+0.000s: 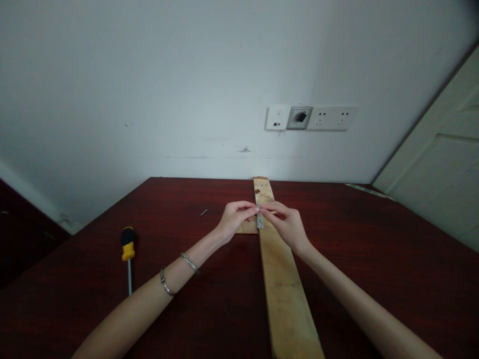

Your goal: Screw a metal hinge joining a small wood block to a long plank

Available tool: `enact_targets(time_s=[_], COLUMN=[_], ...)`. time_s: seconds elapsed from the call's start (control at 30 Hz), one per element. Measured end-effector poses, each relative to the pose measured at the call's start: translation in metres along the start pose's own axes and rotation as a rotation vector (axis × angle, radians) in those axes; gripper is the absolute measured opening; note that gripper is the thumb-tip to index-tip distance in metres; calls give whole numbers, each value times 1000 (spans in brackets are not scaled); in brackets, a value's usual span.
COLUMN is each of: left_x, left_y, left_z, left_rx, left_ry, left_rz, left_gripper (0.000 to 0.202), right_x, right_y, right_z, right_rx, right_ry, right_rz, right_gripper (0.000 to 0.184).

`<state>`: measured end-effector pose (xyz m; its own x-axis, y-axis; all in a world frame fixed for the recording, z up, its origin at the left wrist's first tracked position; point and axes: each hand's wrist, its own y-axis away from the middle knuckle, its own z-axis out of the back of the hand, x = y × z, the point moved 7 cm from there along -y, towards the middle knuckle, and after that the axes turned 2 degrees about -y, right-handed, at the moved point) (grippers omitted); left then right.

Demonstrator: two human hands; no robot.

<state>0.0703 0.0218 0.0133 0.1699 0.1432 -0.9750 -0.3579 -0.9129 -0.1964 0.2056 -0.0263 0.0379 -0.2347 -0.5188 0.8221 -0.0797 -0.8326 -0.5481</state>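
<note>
A long wooden board [282, 284] lies on the dark red table, running away from me to the wall. Against its left side sits a short wooden piece [246, 228]. Where the two meet there is a small silvery metal piece [260, 222], which looks like a hinge. My left hand [236, 218] pinches at its top end from the left, thumb and forefinger together. From the right, my right hand [286, 223] pinches at the same spot, its fingertips close to the left ones. Whatever is between the fingertips is too small to make out.
A small metal pin or screw [204, 212] lies left of my hands. A screwdriver [128, 249] with a black and yellow handle rests farther left, its shaft partly behind my left forearm. Wall sockets [331, 118] sit above the table [355, 239]. A thin strip [368, 191] lies at the right back edge.
</note>
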Motion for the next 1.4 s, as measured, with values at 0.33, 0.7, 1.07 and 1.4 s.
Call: enact_targets(time_s=[0.33, 0.7, 1.07, 1.4], left_x=[0, 3, 15, 15], left_y=[-2, -5, -6, -4], left_z=[1, 0, -2, -2], left_rx=[10, 86, 150, 123], left_ry=[-14, 12, 85, 81], left_rz=[38, 25, 100, 128], left_gripper=[24, 26, 28, 30], right_x=[-5, -9, -21, -25], right_y=[0, 1, 5, 6], right_z=[1, -3, -7, -8], right_rx=[1, 26, 52, 26], right_ry=[-45, -61, -85, -98], right_rz=[-85, -123, -173, -209], right_gripper=[14, 16, 18, 23])
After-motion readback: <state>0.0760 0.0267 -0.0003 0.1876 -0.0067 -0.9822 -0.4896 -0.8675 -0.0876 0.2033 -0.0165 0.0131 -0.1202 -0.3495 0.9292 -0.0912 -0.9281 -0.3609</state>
